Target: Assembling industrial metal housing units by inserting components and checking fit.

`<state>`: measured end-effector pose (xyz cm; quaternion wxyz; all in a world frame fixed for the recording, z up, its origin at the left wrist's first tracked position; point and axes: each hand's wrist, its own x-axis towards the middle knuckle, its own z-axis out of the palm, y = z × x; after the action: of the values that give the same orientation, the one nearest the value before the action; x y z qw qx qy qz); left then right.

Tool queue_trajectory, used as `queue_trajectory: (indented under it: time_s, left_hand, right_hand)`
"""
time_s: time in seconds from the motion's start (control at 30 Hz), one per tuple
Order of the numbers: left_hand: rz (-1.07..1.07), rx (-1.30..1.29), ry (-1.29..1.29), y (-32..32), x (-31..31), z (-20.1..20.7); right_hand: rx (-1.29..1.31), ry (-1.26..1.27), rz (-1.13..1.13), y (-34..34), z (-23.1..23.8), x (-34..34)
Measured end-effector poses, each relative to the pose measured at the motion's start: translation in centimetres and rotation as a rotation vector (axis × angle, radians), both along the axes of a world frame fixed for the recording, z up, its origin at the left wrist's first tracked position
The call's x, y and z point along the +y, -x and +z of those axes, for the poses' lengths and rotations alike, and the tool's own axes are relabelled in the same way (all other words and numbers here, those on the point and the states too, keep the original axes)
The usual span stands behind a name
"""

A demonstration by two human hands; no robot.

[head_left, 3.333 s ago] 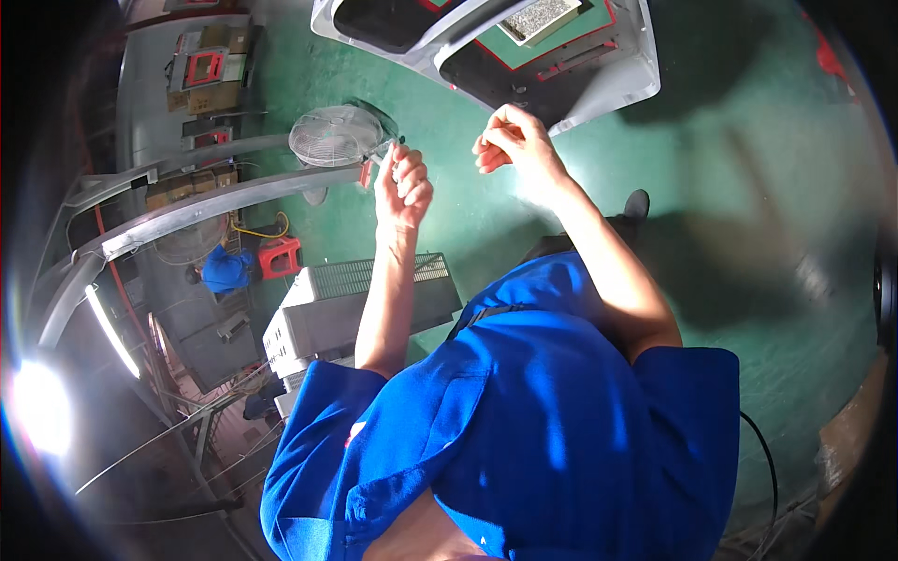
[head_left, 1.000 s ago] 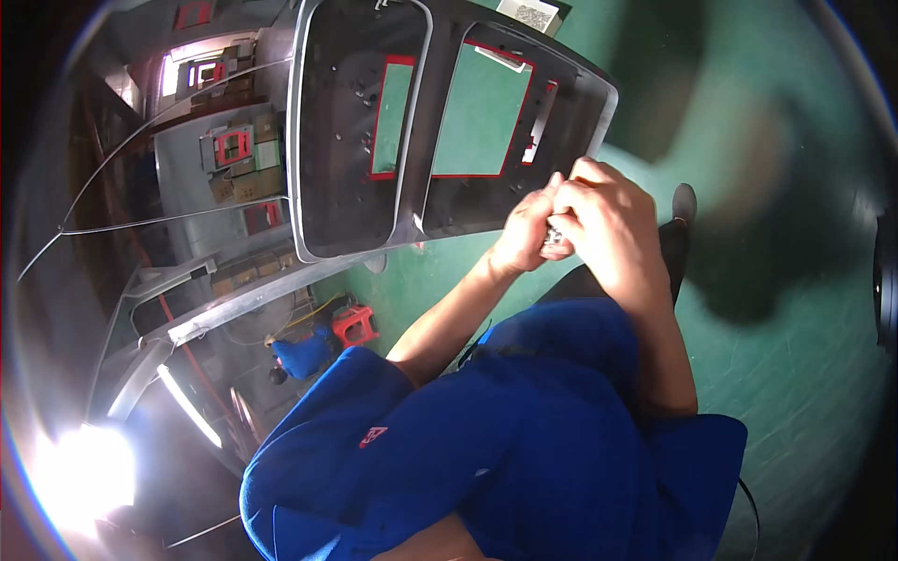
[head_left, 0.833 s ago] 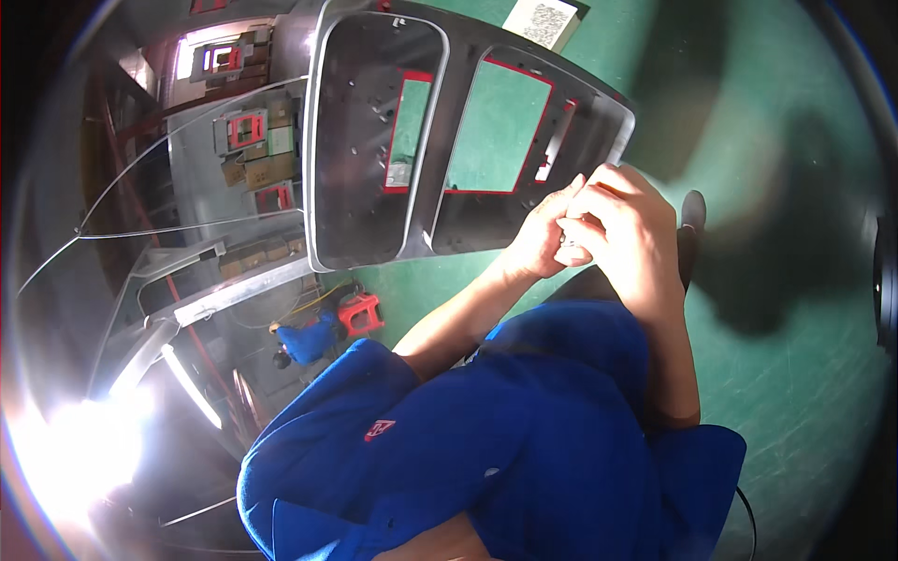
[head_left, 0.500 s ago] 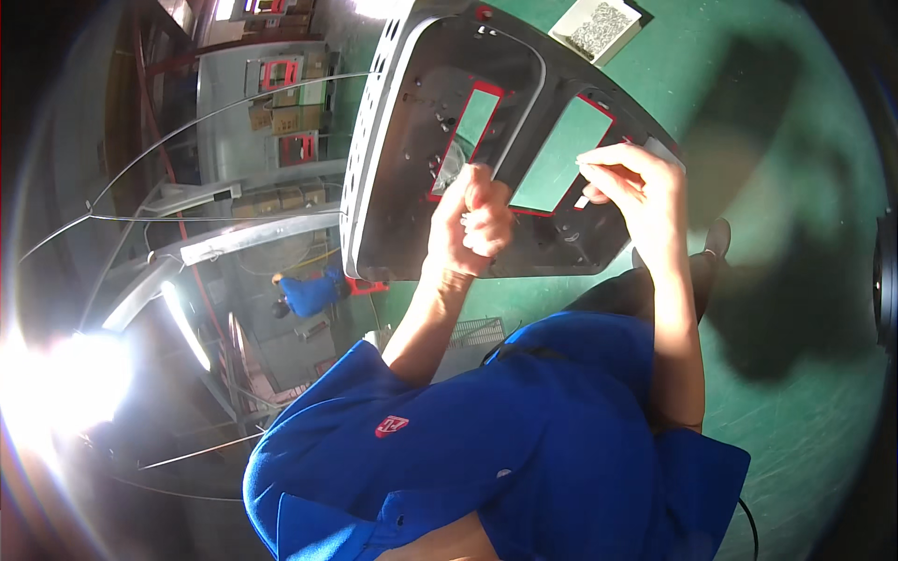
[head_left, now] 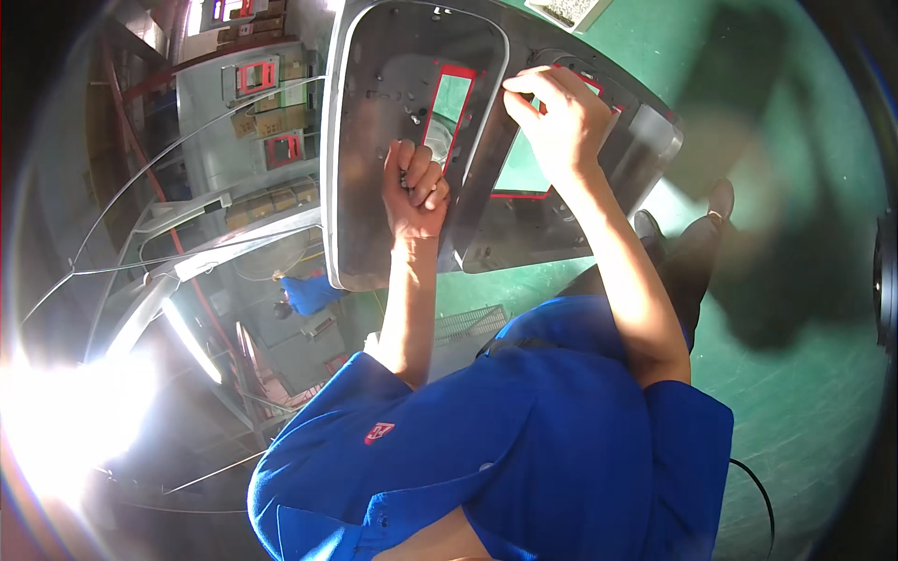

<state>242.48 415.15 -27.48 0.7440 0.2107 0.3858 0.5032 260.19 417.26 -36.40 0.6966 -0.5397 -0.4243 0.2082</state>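
A large dark grey moulded panel (head_left: 374, 56) with two red-edged openings stands in front of me. Over its left section, my left hand (head_left: 418, 201) is curled palm up around several small dark metal pieces (head_left: 405, 178). The left opening (head_left: 451, 98) is just beyond its fingers, with a round clear disc (head_left: 438, 140) near its lower end. My right hand (head_left: 566, 126) is closed in a pinch above the ridge between the sections, partly covering the right opening (head_left: 524, 168). Whatever its fingertips hold is too small to make out.
At the top edge, a white tray (head_left: 595, 13) of small metal pieces sits on the green floor (head_left: 795, 421). A person in blue (head_left: 313, 294) crouches farther left. Thin cables (head_left: 196, 122) run to the panel's left, near a bright lamp (head_left: 75, 411). My shoes (head_left: 720, 199) are right of the panel.
My right hand has moved left, from beside the right opening to the middle ridge. My left hand has shifted left and turned, exposing the small pieces. The panel sits farther left in view.
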Motion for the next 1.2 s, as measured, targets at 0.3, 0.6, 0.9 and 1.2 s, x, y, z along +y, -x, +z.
queue_trajectory:
  time_s: [0.3,0.6,0.9,1.2]
  left_hand:
    - [-0.042,-0.018,-0.059,0.8,0.4,0.0]
    - [-0.073,-0.077,-0.103,1.0,0.0,-0.5]
    - [0.223,0.182,-0.065,-0.3,-0.7,0.1]
    - [0.371,0.203,-0.11,0.7,-0.9,-1.0]
  right_hand:
    - [-0.01,-0.001,-0.015,0.2,0.2,1.5]
    - [-0.024,-0.079,-0.017,1.2,-0.1,2.3]
    - [-0.151,0.063,0.24,0.7,1.1,2.8]
    - [-0.332,-0.143,0.549,3.1,9.7,-1.0]
